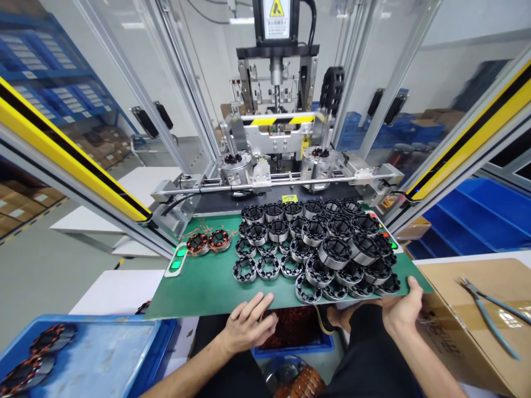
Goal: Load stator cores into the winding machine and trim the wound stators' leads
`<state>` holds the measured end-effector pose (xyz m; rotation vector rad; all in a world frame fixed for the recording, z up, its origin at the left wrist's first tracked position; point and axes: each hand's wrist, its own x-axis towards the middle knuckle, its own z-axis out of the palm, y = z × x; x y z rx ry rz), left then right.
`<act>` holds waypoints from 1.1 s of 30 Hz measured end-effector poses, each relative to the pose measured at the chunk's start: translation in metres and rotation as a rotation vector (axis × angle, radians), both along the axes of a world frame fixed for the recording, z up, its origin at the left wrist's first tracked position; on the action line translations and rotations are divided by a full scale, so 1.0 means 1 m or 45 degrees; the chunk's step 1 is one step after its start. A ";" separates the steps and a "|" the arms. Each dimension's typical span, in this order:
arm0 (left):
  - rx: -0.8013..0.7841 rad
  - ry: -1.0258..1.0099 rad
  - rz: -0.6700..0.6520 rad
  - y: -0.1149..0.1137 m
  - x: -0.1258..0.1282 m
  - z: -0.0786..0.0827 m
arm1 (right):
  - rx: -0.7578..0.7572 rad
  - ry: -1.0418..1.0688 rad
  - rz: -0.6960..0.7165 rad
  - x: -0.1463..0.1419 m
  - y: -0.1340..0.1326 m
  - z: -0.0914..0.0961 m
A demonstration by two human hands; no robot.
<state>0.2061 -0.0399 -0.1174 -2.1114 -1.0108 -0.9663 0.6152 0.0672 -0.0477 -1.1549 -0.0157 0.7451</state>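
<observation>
Rows of bare stator cores [267, 267], steel rings with black slotted insulation, cover the right of a green work surface [191, 282], some stacked higher. Two stators wound with copper wire [208, 242] sit at its left, loose wire ends sticking out. My left hand [250, 323] rests at the front edge, fingers stretched out and slightly bent, holding nothing. At the front right corner my right hand [401, 309] grips the edge of the work surface, thumb on top and the other fingers hidden below. The nearest stator cores lie just beyond that thumb.
A machine with two round metal fixtures [235, 168] stands behind the surface, between yellow-and-black posts. Green lit buttons [178, 258] flank the left side. A blue tray [103, 354] holds wound stators at left. Cutting pliers [492, 315] lie on a cardboard box [468, 342] at right.
</observation>
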 end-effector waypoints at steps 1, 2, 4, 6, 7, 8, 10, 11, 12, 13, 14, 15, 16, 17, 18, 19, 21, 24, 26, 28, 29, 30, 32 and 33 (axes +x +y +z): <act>0.001 0.002 0.000 0.000 0.000 0.000 | 0.016 -0.007 0.002 0.001 0.000 -0.003; 0.004 0.000 -0.002 0.000 0.000 0.001 | 0.031 -0.008 0.010 0.003 0.000 -0.006; 0.005 -0.011 -0.007 0.000 0.001 0.001 | 0.053 0.008 0.021 0.009 0.002 -0.013; 0.004 -0.028 -0.014 0.001 0.002 0.002 | 0.083 0.038 0.024 0.017 0.004 -0.021; 0.003 -0.033 -0.017 0.001 0.002 0.002 | 0.102 0.050 0.020 0.021 0.005 -0.024; 0.003 -0.037 -0.019 0.001 0.002 0.001 | 0.117 0.061 0.011 0.025 0.006 -0.027; 0.005 -0.034 -0.018 0.001 0.002 0.001 | 0.133 0.073 0.014 0.030 0.008 -0.031; 0.004 -0.028 -0.015 0.001 0.002 0.000 | 0.127 0.067 0.020 0.030 0.008 -0.032; 0.003 -0.023 -0.013 0.000 0.001 0.000 | 0.115 0.053 0.029 0.030 0.007 -0.033; 0.001 -0.019 -0.010 0.000 0.001 -0.001 | 0.103 0.036 0.039 0.028 0.007 -0.033; 0.000 -0.019 -0.007 0.000 0.001 -0.001 | 0.092 0.020 0.048 0.026 0.006 -0.033; -0.001 -0.019 -0.006 0.000 0.000 -0.002 | 0.085 0.004 0.052 0.024 0.005 -0.032; 0.000 -0.019 -0.004 0.000 0.000 -0.003 | 0.082 -0.009 0.049 0.021 0.005 -0.031; 0.001 -0.020 -0.003 0.000 0.000 -0.003 | 0.080 -0.020 0.041 0.019 0.004 -0.030; 0.004 -0.022 -0.002 0.000 0.000 -0.003 | 0.079 -0.030 0.033 0.016 0.004 -0.029; 0.006 -0.022 -0.002 0.000 0.001 -0.003 | 0.074 -0.040 0.027 0.015 0.004 -0.029; 0.007 -0.014 -0.003 0.000 0.001 -0.003 | 0.066 -0.052 0.027 0.013 0.004 -0.027; 0.004 -0.004 -0.003 0.000 0.000 -0.003 | 0.069 -0.049 0.029 0.011 0.005 -0.024; 0.002 0.003 0.001 -0.001 -0.001 -0.003 | 0.078 -0.052 0.018 0.010 0.005 -0.023; 0.002 0.009 0.004 -0.001 -0.001 -0.004 | 0.083 -0.058 0.014 0.010 0.005 -0.022; 0.002 0.011 0.004 -0.001 -0.001 -0.004 | 0.083 -0.057 0.013 0.010 0.005 -0.022; 0.000 0.010 0.004 -0.001 -0.001 -0.004 | 0.083 -0.052 0.016 0.010 0.004 -0.022; -0.004 0.001 0.000 0.000 -0.001 -0.004 | 0.078 -0.035 0.032 0.012 0.004 -0.022; -0.007 -0.002 -0.001 0.000 -0.001 -0.004 | 0.077 -0.022 0.040 0.013 0.004 -0.022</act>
